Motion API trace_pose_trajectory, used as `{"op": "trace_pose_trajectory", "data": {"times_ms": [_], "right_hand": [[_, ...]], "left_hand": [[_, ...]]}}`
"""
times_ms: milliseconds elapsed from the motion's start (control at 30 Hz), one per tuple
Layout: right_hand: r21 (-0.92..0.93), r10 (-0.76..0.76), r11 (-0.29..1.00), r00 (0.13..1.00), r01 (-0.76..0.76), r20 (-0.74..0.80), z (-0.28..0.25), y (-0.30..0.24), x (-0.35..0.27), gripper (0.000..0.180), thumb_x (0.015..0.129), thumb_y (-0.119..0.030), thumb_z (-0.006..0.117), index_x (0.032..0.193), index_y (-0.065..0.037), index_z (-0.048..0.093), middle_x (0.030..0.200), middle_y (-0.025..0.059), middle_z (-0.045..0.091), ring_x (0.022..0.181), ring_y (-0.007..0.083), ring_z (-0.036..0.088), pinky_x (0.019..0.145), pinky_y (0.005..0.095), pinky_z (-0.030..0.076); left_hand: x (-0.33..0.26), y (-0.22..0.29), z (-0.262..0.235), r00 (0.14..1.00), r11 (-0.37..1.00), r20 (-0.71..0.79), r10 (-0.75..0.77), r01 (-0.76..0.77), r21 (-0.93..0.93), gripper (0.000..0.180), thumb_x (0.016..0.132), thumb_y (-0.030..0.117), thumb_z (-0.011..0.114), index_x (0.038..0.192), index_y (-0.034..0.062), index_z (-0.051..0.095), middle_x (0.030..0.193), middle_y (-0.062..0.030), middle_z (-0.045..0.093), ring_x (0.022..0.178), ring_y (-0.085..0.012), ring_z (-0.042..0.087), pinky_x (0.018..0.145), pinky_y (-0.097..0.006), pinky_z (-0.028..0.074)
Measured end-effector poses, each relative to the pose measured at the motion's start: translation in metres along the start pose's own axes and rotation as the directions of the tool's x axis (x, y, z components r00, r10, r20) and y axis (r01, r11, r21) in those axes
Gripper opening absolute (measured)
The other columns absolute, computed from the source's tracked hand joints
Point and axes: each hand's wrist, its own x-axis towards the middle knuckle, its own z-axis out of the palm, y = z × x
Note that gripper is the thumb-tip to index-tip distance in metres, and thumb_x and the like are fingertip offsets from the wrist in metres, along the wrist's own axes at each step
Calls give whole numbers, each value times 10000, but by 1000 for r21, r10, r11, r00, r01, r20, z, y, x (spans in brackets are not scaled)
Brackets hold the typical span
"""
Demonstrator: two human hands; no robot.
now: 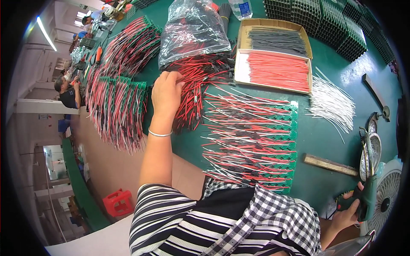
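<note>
A black-and-white checked apron (277,217) over a black-and-white striped shirt (166,209) lies nearest, at the edge of a dark green table (318,141). The left hand (167,91), with a silver bangle (160,134) at the wrist, is stretched far forward, fingers bent and partly closed, at the left side of a loose heap of thin red and black wires (192,91). Whether its fingertips grip any wire I cannot tell. The heap sticks out of the near end of a clear plastic bag (194,34). At the near right, the right hand (348,213) is curled around a dark green and black handheld tool (368,196), just left of a pale green fan (386,194).

Between the hands, green circuit boards (288,149) lie in a column, their red, black and white wires pointing left. Left of the left hand are more wired green boards (117,106). Farther right, a cardboard tray (273,22) of black wires adjoins a white tray (241,72) of red wires; a pile of white wires (331,102) lies just right of them. A narrow wooden bar (331,164) lies right of the circuit boards.
</note>
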Motion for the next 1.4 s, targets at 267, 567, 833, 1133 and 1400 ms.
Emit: {"op": "trace_pose_trajectory", "data": {"times_ms": [267, 567, 833, 1133, 1400], "right_hand": [[21, -5, 1000, 1000, 6, -14, 0, 2, 2, 367, 898, -181, 511, 1148, 88, 523, 1092, 163, 615, 660, 133, 519, 628, 258, 443], [60, 106, 992, 994, -107, 6, -2, 2, -13, 441, 889, -273, 560, 1168, 67, 537, 1112, 172, 621, 663, 145, 545, 622, 274, 456], [388, 514, 734, 829, -558, 221, 38, -36, -26, 583, 847, -369, 639, 1198, 59, 455, 1021, 184, 608, 552, 204, 587, 488, 298, 471], [233, 531, 745, 767, -625, 360, 31, -37, -31, 627, 858, -376, 621, 1266, 55, 418, 1045, 171, 602, 571, 223, 595, 539, 331, 482], [-256, 448, 893, 689, -370, 569, 14, -63, 7, 310, 835, -244, 604, 1054, -26, 630, 832, 83, 673, 767, 209, 649, 683, 334, 515]], "left_hand": [[2, -12, -34, 989, 971, 70, -130, 141, -195, 125, 798, 110, 654, 825, 9, 587, 749, -149, 612, 684, -306, 580, 635, -379, 449], [11, 91, -51, 982, 861, 189, 22, 77, -503, 54, 806, 26, 648, 828, 15, 600, 663, -59, 597, 518, -110, 503, 508, -284, 407], [-14, 192, -17, 709, 634, 81, 700, -565, -528, 153, 695, -20, 685, 823, 46, 631, 734, -71, 573, 687, -252, 531, 616, -345, 430], [-37, 200, 6, 667, 584, 35, 744, -624, -520, 155, 648, 59, 681, 780, 99, 610, 719, -22, 525, 668, -217, 479, 591, -344, 393], [-41, 201, -4, 653, 575, 9, 757, -659, -485, 121, 672, 118, 657, 779, 118, 602, 694, -9, 477, 653, -191, 467, 555, -327, 346]]}}
